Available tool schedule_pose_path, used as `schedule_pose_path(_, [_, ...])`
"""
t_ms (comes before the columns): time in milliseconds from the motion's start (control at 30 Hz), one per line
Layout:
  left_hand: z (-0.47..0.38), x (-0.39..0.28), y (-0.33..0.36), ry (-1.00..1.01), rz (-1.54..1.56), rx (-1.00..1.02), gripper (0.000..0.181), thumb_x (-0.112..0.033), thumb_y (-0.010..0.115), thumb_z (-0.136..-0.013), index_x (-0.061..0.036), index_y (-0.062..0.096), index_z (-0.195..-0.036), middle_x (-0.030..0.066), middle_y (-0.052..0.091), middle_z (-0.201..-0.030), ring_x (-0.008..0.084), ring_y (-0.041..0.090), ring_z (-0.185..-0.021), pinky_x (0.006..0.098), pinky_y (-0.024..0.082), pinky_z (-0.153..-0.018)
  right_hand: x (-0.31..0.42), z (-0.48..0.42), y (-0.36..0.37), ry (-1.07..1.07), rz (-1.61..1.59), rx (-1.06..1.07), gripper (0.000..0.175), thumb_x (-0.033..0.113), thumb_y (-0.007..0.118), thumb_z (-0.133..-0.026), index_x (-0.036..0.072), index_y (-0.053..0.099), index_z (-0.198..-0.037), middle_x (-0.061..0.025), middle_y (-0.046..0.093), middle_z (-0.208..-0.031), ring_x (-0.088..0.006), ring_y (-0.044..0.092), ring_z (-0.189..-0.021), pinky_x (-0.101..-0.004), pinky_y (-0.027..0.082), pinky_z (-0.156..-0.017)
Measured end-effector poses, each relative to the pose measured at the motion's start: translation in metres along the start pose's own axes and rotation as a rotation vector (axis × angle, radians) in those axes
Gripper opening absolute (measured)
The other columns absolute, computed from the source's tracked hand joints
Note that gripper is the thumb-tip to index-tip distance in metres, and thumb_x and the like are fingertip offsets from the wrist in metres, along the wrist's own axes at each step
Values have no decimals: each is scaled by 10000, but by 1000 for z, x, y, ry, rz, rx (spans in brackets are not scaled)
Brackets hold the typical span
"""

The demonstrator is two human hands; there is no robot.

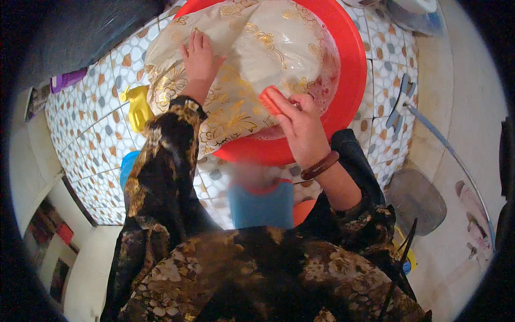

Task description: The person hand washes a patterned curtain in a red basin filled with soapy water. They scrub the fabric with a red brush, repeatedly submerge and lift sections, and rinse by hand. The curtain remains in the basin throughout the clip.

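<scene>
A large red plastic basin (350, 72) holds sudsy water (326, 84). A wet cream cloth with a gold floral pattern (265, 52) lies across it and hangs over its left and near edges. My left hand (199, 60) rests flat on the cloth at the left, fingers apart. In my right hand (303, 122) is a red-orange object, probably a scrubbing brush (269, 100), which touches the cloth near the basin's near side. Its underside is hidden. A brown bangle (320, 166) is on my right wrist.
A yellow plastic jug (139, 108) stands left of the basin on the pebble-patterned tile floor (96, 116). A blue plastic object (261, 205) is between my legs. At the right are a long-handled floor tool (402, 104) and a greyish bin (416, 201). Something purple (68, 79) lies far left.
</scene>
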State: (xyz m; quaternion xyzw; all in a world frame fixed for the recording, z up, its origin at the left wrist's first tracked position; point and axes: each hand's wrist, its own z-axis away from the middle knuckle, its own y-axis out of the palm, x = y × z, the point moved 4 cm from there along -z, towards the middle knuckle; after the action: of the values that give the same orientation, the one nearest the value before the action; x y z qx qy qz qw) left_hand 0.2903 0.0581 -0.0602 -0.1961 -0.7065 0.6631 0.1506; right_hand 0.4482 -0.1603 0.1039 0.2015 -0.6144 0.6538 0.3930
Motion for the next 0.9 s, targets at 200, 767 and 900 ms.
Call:
schedule_pose_path(200, [-3, -21, 21, 151, 2, 274, 309, -304, 595, -928, -39, 667, -1070, 132, 647, -1180, 352, 611, -1081, 507, 471, -939, 6, -19, -38, -1, 52, -196, 447, 100, 662, -882, 199, 635, -1317, -162, 557, -1067, -361, 562, -997, -451, 486, -891])
schedule_pose_path(767, [129, -9, -115, -870, 1409, 625, 482, -416, 642, -966, 26, 616, -1155, 105, 693, -986, 218, 691, -839, 355, 580, -749, 7, -36, -24, 34, -1, -119, 581, 279, 672, -913, 257, 487, -1464, -205, 603, -1139, -386, 570, -1109, -439, 472, -973])
schedule_pose_path(900, [113, -17, -162, -598, 1541, 411, 298, -323, 670, -967, -34, 710, -1027, 34, 731, -914, 93, 657, -746, 266, 524, -677, 2, -35, 5, -99, 69, -30, 806, 334, 788, -807, 209, 393, -1497, -178, 658, -1171, -367, 564, -1161, -460, 492, -969])
